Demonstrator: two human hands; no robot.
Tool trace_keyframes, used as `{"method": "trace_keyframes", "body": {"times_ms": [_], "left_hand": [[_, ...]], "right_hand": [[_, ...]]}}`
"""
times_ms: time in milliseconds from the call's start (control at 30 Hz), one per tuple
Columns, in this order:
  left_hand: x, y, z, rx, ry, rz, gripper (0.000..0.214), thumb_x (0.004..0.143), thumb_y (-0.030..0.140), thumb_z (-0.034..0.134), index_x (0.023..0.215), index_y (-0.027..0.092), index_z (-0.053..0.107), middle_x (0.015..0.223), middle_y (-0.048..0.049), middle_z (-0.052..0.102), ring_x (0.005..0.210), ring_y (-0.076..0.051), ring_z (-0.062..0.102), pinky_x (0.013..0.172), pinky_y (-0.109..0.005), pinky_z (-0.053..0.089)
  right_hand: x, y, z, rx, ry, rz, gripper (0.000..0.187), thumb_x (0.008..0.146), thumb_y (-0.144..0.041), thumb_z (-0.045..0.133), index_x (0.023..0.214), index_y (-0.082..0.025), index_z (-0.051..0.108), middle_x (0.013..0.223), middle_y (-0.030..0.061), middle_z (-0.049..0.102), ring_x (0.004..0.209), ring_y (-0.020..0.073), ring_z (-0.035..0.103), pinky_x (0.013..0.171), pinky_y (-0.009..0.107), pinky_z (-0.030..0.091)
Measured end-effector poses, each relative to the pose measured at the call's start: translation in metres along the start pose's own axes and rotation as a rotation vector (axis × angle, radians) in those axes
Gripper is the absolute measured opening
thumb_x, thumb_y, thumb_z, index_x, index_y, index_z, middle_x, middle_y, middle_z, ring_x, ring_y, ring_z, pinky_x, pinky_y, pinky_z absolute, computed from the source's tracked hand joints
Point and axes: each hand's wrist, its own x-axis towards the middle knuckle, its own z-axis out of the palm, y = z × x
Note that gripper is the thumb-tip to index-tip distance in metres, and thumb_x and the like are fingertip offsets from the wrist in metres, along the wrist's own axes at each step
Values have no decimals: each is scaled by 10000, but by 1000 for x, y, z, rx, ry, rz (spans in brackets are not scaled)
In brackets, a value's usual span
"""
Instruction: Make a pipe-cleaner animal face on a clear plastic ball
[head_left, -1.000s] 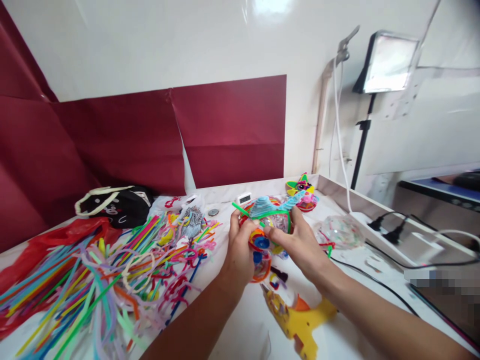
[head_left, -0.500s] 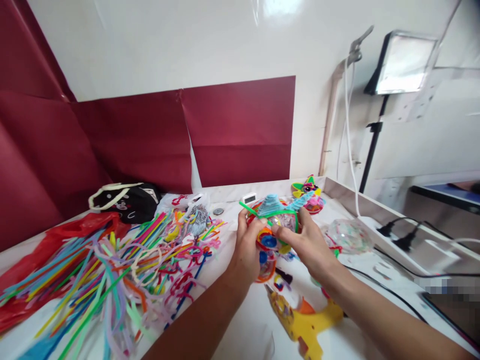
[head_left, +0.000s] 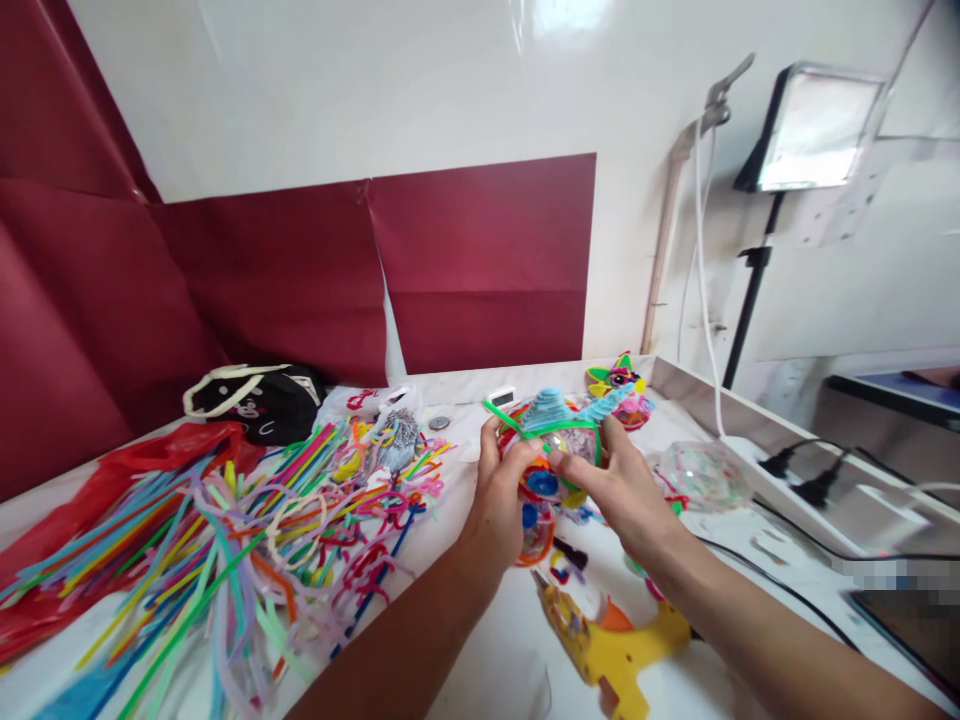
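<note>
Both my hands hold one decorated clear plastic ball (head_left: 553, 455) above the white table (head_left: 480, 640). The ball carries a green pipe-cleaner band, a light blue coiled cone on top, and red and blue swirls on its front. My left hand (head_left: 499, 500) grips its left side with fingers curled. My right hand (head_left: 619, 490) wraps the right side, its thumb pressing on the green band.
A big pile of coloured pipe cleaners (head_left: 217, 540) covers the table's left half, over a red plastic bag (head_left: 142, 460). A yellow glue gun (head_left: 611, 645) lies under my wrists. A second clear ball (head_left: 701, 470), a star-shaped craft (head_left: 619, 385), a black pouch (head_left: 259, 400) and a power strip (head_left: 832, 490) sit around.
The view has drifted slightly. My hands stay on the ball, with my right thumb shifted a little along the green band.
</note>
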Motion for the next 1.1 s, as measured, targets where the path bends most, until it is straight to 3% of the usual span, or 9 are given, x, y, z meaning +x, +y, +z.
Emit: {"method": "trace_keyframes", "body": {"times_ms": [267, 667, 867, 967, 1100], "left_hand": [[-1, 0, 2, -4, 43, 8, 365, 760, 228, 633, 1106, 255, 518, 918, 8, 658, 782, -159, 642, 740, -278, 476], [-3, 1, 2, 20, 53, 47, 278, 769, 213, 623, 1018, 241, 502, 941, -6, 671, 824, -171, 640, 764, -290, 483], [0, 3, 1, -29, 54, 17, 255, 758, 213, 622, 998, 225, 535, 870, 11, 665, 743, -150, 632, 726, -274, 476], [4, 8, 2, -109, 66, -12, 258, 737, 211, 618, 989, 209, 562, 794, 19, 658, 699, -150, 630, 704, -275, 481], [10, 19, 3, -249, 66, -130, 241, 734, 237, 575, 957, 161, 628, 827, -37, 702, 821, -216, 672, 776, -327, 513]], "right_hand": [[-1, -4, 1, 30, -28, 3, 374, 697, -341, 668, 1009, -219, 502, 1006, 26, 674, 905, 237, 629, 739, 334, 508], [-4, -5, 2, -19, -13, -28, 421, 692, -374, 673, 1042, -216, 498, 992, 31, 673, 846, 224, 619, 663, 306, 495], [-5, -9, -2, -34, -57, -29, 432, 709, -390, 680, 1067, -227, 502, 1052, 37, 669, 904, 231, 626, 733, 321, 521], [-2, -10, -6, 0, -83, 26, 634, 669, -428, 730, 1206, -219, 467, 1222, 92, 608, 1028, 263, 617, 836, 372, 524], [2, -12, -11, 100, -39, 145, 1013, 569, -453, 797, 1430, -211, 319, 1416, 166, 454, 1178, 313, 557, 887, 417, 519]]}}
